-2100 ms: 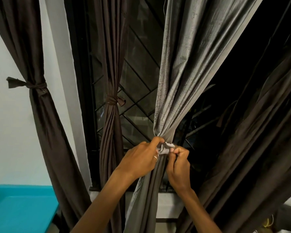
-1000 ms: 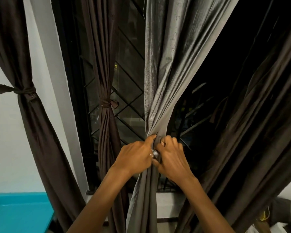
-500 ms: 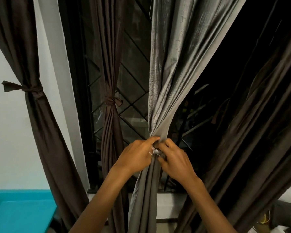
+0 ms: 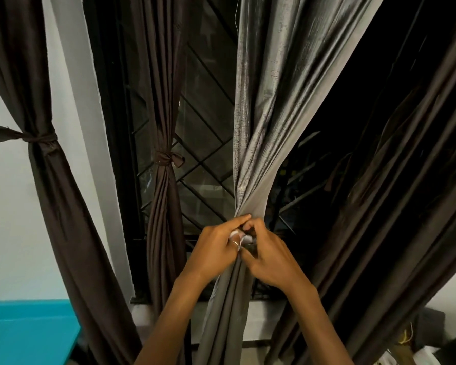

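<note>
Hanging upright, the grey curtain point(image 4: 263, 106) is pinched at its gathered waist by left hand point(image 4: 216, 252) and right hand point(image 4: 270, 256).

I'm seeing the grey curtain point(image 4: 261, 122) mid-frame as woven cloth, slubby and lightly rough with a soft sheen, and the white strip point(image 4: 237, 234) at its gather looks like thin matt cloth. The brown curtains point(image 4: 53, 193) at left are smoother, satiny fabric; the window grille point(image 4: 206, 163) behind reads as dark matt metal, the ring point(image 4: 235, 243) on the left hand point(image 4: 213, 251) shiny metal.
</note>
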Tool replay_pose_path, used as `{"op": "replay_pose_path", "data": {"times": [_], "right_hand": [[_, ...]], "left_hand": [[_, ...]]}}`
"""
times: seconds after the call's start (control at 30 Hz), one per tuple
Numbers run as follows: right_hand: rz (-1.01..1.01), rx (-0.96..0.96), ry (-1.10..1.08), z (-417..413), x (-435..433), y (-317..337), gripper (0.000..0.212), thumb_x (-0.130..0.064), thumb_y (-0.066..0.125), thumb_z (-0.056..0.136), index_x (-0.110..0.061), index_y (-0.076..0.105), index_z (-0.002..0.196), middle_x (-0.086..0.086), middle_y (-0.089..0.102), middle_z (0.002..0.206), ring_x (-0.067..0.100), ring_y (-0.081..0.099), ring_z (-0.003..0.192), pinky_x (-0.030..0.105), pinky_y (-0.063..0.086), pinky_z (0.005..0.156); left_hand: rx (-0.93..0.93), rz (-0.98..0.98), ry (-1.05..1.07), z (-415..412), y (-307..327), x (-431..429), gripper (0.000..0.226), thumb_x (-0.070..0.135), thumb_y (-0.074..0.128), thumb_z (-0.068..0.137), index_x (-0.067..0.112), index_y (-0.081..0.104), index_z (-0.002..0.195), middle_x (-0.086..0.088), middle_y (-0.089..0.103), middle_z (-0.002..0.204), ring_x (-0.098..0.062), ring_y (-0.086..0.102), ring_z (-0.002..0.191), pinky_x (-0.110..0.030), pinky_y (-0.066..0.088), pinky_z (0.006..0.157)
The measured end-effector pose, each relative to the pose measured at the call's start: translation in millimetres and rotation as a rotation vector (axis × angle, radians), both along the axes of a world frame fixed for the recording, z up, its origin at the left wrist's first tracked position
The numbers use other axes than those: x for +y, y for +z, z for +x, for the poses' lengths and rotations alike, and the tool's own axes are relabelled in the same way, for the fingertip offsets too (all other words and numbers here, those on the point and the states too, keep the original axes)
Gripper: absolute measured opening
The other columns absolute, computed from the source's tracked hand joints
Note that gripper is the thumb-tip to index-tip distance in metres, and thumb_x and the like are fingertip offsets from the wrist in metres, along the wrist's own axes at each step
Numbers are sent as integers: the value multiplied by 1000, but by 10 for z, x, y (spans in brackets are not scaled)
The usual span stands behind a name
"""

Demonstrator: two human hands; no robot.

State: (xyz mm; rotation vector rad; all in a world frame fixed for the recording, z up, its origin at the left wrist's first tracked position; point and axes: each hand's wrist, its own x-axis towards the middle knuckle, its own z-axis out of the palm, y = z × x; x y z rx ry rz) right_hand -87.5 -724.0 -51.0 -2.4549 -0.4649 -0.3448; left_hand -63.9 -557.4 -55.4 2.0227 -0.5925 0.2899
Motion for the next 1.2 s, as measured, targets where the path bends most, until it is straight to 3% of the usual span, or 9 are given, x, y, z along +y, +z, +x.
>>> {"op": "replay_pose_path", "data": {"times": [0.13,0.23,0.3,0.37,0.53,0.73,0.9,1.03,1.2], "right_hand": [[208,38,-61,76,-12,-113,31,-17,62,93,-30,38,108,-5,64,87,11,65,74,45,55,64],[303,27,-108,62,24,-176,31,-9,62,94,-27,43,109,-6,63,87,8,63,72,27,49,61],[371,-53,-145,20,88,-256,28,-2,63,93,-22,50,108,-7,64,91,7,65,80,20,49,66],[371,-203,-207,-18,170,-378,24,1,64,92,-17,58,106,-5,62,103,8,64,93,25,54,77],[349,-410,-338,-91,240,-547,22,-3,68,93,-15,69,111,3,39,130,-2,50,116,22,54,88],[357,-543,-462,-164,241,-601,35,4,72,89,-5,70,122,16,42,131,-16,45,113,22,50,84],[259,-566,-456,-189,177,-545,43,4,76,85,-5,70,126,11,57,113,-3,51,94,2,42,85],[257,-584,-388,-228,89,-487,41,-2,78,85,-3,70,125,5,66,102,4,61,88,9,51,83],[422,-499,-316,-215,-84,-431,29,-3,82,82,-8,78,110,-1,73,99,2,70,91,21,58,84]], "left_hand": [[71,-240,8,-85,-72,-55,30,14,62,99,27,68,125,4,74,100,-5,73,84,-26,62,67],[78,-320,50,-79,-125,-67,15,11,64,97,19,73,106,4,72,98,-6,71,88,-24,61,63],[73,-310,54,-100,-148,-71,16,10,63,97,17,75,106,5,70,103,-4,70,90,-22,61,64],[79,-301,44,-129,-171,-68,19,11,62,99,15,75,111,5,68,109,-3,69,94,-22,61,67],[109,-288,9,-179,-278,-53,27,12,61,98,17,71,123,11,64,120,-1,67,101,-26,61,80],[134,-270,-139,-215,-287,-102,50,10,76,88,15,61,135,8,54,127,2,59,115,-21,58,87],[-50,-158,32,-173,-305,-122,35,20,72,93,16,69,127,11,61,119,8,58,107,-8,50,84],[-53,-230,36,-171,-329,-143,29,22,64,98,13,70,125,6,63,118,-4,66,100,-21,60,76],[-31,-334,54,-197,-338,-199,26,21,65,97,13,73,121,3,65,116,-5,68,99,-23,62,67]]}}
